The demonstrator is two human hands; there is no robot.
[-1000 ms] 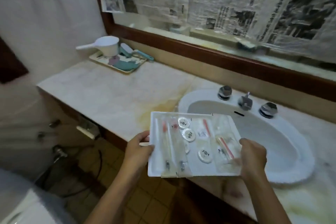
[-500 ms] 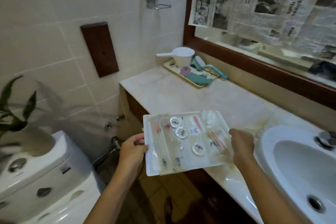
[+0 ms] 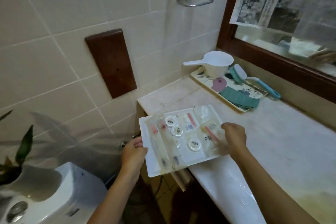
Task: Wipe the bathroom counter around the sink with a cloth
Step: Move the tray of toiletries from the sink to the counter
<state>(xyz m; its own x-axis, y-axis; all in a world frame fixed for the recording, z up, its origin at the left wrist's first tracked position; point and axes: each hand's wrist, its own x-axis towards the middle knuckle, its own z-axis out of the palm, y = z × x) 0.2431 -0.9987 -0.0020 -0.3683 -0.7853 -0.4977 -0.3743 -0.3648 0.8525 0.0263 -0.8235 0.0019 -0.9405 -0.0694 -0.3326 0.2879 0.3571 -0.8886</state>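
Surface (image 3: 272, 142) of pale marble is running away from you on the right, its glossy front edge lying nearest. Over its near left corner you are holding a white tray (image 3: 151, 165) of wrapped toiletries, among them round packets (image 3: 194, 144); whether the tray is touching the surface cannot be told. Your left hand (image 3: 133, 152) is gripping the tray's left edge, thumb on top and fingers underneath. Your right hand (image 3: 234, 137) is clamping the right edge with fingers curled over it, though they are showing blurred. To your left a toilet tank (image 3: 54, 196) is standing with a plant (image 3: 23, 143) on it. Farther along the surface, against the wall, a patterned tray (image 3: 201, 78) is carrying a white ladle (image 3: 216, 64), a brush (image 3: 238, 72) and the folded green cloth (image 3: 240, 99), which is lying at that tray's right end, well apart from both hands. Beyond it a wooden mirror frame (image 3: 272, 56) is rising, with newspaper (image 3: 263, 2) hanging over the glass.
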